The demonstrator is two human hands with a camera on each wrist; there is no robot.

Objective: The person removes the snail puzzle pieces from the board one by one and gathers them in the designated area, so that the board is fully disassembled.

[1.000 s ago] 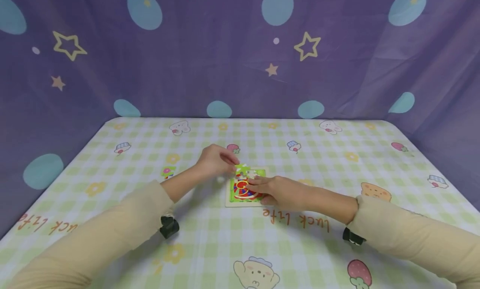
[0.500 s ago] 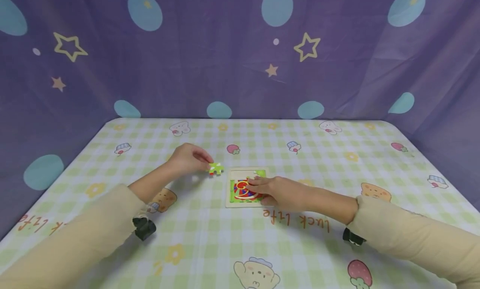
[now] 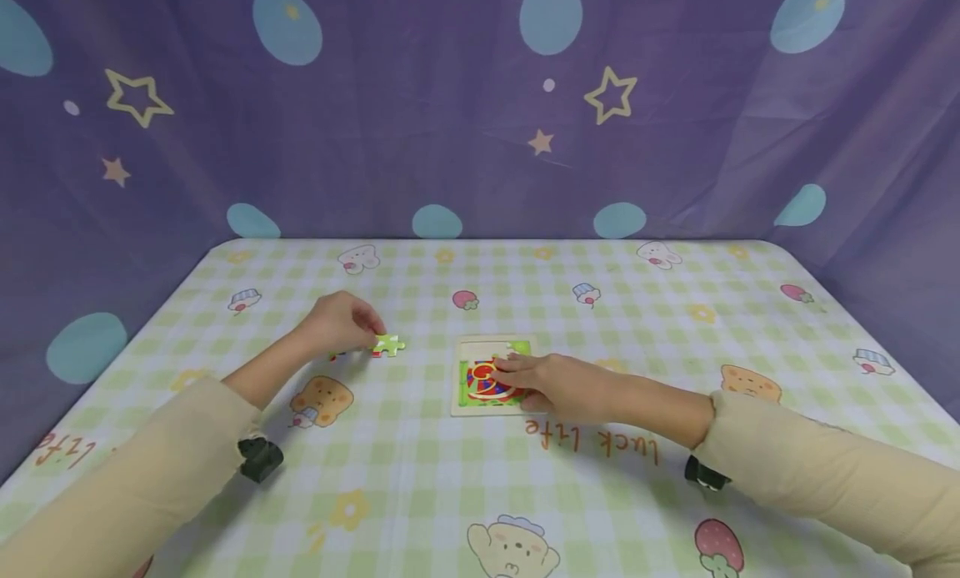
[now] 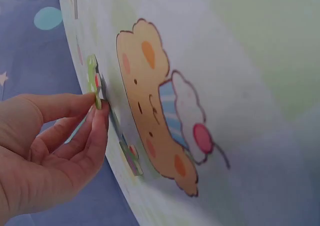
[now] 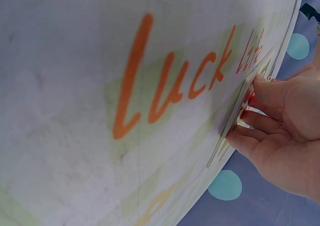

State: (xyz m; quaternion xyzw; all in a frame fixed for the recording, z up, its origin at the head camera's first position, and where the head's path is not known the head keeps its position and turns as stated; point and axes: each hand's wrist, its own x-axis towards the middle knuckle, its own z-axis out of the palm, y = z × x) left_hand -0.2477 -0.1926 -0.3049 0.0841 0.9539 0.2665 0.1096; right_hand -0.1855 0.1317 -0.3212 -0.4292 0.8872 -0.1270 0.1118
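Note:
My left hand point(image 3: 341, 324) pinches a green jigsaw piece point(image 3: 390, 345) between thumb and fingertips, left of the puzzle board. In the left wrist view the piece point(image 4: 92, 71) stands close to the cloth, red showing on one edge. Another jigsaw piece point(image 4: 130, 158) lies beneath the same hand, mostly covered by it in the head view. At the centre sits a square puzzle board point(image 3: 470, 410) with a pale wooden rim. Its red, blue and green picture fills the lower part, and bare wood shows at upper left. My right hand point(image 3: 558, 382) rests on the board's right side, fingers extended over the picture.
A green-and-white checked tablecloth point(image 3: 420, 495) with printed cartoons covers the table. Behind it hangs a purple curtain point(image 3: 420, 103) with stars and blue dots. A small black device point(image 3: 260, 459) sits at the left cuff, another point(image 3: 707, 473) at the right.
My left hand has lifted the green jigsaw piece away from the board's upper left and carried it leftward, exposing bare wood there. The right hand stays on the board.

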